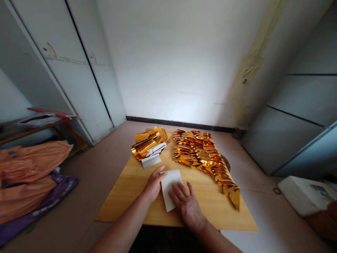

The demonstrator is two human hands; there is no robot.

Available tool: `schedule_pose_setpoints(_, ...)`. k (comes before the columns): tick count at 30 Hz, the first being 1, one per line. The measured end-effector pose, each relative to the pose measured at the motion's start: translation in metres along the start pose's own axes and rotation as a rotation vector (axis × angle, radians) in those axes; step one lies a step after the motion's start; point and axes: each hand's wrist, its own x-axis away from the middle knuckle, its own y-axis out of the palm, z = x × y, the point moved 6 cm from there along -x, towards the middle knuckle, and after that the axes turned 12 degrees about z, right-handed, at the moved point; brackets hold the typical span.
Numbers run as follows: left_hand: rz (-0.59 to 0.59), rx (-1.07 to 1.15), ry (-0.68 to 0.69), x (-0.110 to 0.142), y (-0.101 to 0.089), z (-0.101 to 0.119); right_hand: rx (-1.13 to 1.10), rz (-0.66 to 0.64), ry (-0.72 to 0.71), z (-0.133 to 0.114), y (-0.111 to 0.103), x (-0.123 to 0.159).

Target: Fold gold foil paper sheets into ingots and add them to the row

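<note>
The sheet (170, 178) lies on the counter (123, 198) straight in front of me, nearer the front edge than the far one. It is a pale grey-white oblong, longer than it is wide, turned slightly askew, with a dull face upward. My right grip (188, 208) is wide, palm down, its spread fingers covering the sheet's right side. My left grip (154, 184) is at the upper left corner, thumb over the edge; I cannot tell whether its fingers close beneath.

A strip of wood shows between the sheet's lowest corner and the front edge. To my left, open wood runs out to the side edge. On my right there is more open wood, bounded by the gold folds (202, 151), whose shiny points run in rows from the far side down along the right edge. The gold pile (149, 142) sits loose at the back left, a pale flap (151, 161) at its front, near my left grip. Pile and folds stand a narrow gap apart.
</note>
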Motion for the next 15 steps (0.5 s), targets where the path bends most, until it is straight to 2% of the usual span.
schedule_pose_setpoints(2,-0.008,-0.111,0.006,-0.008,-0.004,-0.006,-0.002,-0.05,-0.002,-0.005,0.01,0.008)
schedule_pose_setpoints(4,0.0,-0.274,0.092,-0.013,-0.005,-0.008,-0.02,-0.076,0.024,-0.009,0.014,0.011)
schedule_pose_setpoints(9,0.032,-0.663,0.514,-0.014,0.003,-0.004,-0.108,-0.132,0.072,-0.013,0.003,0.004)
schedule_pose_setpoints(12,-0.013,-0.793,0.726,-0.007,0.012,-0.001,-0.225,-0.16,0.073,-0.009,-0.009,0.0)
schedule_pose_setpoints(15,0.017,-0.924,0.906,0.004,0.013,0.009,-0.374,-0.126,0.045,-0.002,-0.017,-0.003)
